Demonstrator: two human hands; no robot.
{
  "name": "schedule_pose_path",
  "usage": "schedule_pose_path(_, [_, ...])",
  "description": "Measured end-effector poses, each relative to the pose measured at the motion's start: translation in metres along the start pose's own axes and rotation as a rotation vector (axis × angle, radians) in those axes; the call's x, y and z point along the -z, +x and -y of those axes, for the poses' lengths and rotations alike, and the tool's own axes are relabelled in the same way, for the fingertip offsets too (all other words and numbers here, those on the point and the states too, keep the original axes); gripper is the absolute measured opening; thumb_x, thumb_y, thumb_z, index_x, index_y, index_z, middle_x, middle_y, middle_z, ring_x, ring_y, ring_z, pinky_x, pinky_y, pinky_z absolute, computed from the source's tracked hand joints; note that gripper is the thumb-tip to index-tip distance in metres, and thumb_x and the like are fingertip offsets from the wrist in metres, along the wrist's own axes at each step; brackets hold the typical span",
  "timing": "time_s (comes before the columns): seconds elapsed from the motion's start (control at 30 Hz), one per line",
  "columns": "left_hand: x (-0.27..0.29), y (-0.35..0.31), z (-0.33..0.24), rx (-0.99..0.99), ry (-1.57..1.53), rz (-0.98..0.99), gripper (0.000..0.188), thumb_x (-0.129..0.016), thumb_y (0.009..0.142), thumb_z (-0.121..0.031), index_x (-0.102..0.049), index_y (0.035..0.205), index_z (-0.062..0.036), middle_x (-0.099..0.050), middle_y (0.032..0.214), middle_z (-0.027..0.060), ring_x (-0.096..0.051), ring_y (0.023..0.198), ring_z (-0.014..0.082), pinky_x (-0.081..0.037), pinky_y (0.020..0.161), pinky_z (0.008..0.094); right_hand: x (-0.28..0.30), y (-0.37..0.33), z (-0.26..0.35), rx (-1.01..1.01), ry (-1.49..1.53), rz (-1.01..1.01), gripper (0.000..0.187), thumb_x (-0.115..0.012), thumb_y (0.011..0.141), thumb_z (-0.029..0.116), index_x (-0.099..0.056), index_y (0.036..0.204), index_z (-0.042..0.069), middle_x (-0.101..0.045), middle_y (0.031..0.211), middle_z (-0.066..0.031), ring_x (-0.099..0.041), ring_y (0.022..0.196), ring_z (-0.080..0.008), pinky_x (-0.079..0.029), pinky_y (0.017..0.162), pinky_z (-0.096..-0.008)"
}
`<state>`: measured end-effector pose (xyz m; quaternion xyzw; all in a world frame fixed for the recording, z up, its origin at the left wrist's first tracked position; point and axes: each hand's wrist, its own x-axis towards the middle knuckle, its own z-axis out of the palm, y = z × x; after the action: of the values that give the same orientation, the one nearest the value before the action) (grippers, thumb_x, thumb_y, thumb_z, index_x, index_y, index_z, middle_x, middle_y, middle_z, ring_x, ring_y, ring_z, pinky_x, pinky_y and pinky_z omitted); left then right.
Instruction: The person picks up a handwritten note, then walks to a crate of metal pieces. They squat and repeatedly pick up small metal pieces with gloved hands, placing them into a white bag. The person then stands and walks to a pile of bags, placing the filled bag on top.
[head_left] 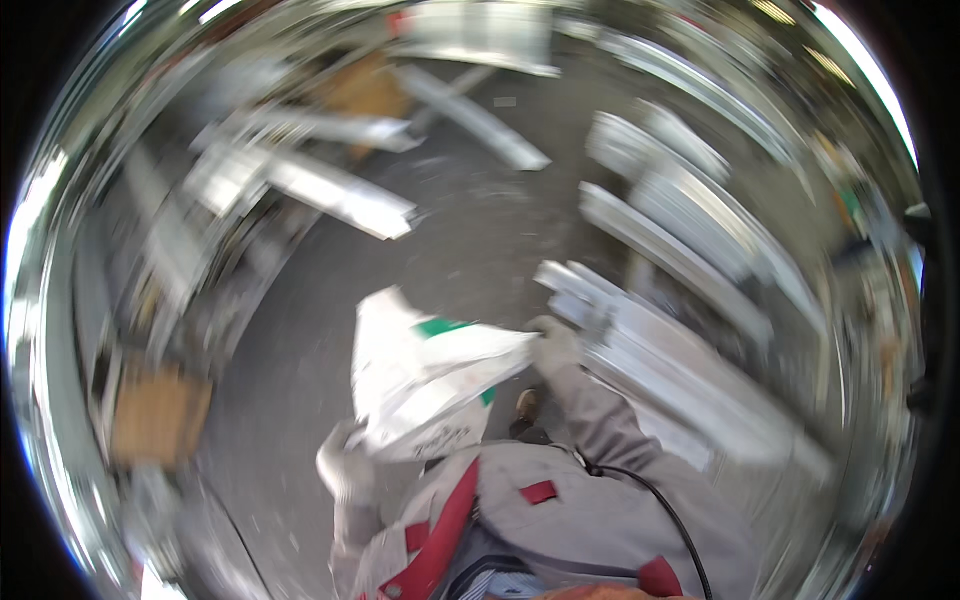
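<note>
A white plastic sack with green patches and dark print is stretched out in front of my body, creased and partly folded. My right hand, in a pale glove, grips its right corner with closed fingers. At the lower left edge of the sack, my left hand, also in a pale glove, is closed on the material. The picture is blurred by motion, so the single fingers are hard to make out.
Stacks of long white profiles lie close by my right arm. More long profiles jut out at the left. A brown cardboard box stands at the lower left, near a dark cable on the grey floor.
</note>
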<state>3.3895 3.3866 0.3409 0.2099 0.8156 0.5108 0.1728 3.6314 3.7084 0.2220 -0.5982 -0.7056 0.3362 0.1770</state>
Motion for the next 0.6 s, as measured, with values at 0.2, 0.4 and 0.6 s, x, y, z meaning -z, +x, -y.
schedule_pose_path(0.2, [0.129, -0.043, 0.075, 0.09, 0.131, -0.204, 0.035, -0.062, 0.084, 0.013, -0.085, 0.104, -0.0058, -0.084, 0.102, 0.0138, -0.081, 0.096, 0.0233, -0.061, 0.087, 0.0322, -0.113, -0.059, 0.054, 0.256, -0.214, 0.423, 0.047, -0.073, 0.083, 0.006, -0.078, 0.129, 0.013, -0.081, 0.114, -0.0136, -0.077, 0.112, -0.0331, -0.059, 0.1, -0.0447])
schedule_pose_path(0.4, [0.213, -0.06, 0.109, 0.155, 0.182, -0.352, 0.032, -0.067, 0.083, 0.008, -0.085, 0.103, -0.0092, -0.082, 0.097, 0.0131, -0.081, 0.092, 0.0296, -0.064, 0.081, 0.0386, -0.195, -0.137, 0.198, 0.942, -0.331, 0.51, 0.062, -0.078, 0.083, 0.011, -0.069, 0.145, 0.018, -0.075, 0.127, -0.0102, -0.068, 0.127, -0.0327, -0.056, 0.104, -0.0451])
schedule_pose_path(0.6, [0.278, -0.077, 0.153, 0.245, 0.212, -0.653, 0.029, -0.071, 0.08, 0.006, -0.084, 0.099, -0.01, -0.081, 0.095, 0.0129, -0.08, 0.089, 0.0324, -0.064, 0.08, 0.0399, -0.301, -0.183, 0.328, 1.209, -0.231, 0.714, 0.032, -0.078, 0.087, 0.018, -0.083, 0.119, 0.017, -0.082, 0.101, -0.0141, -0.079, 0.097, -0.0334, -0.062, 0.085, -0.0445])
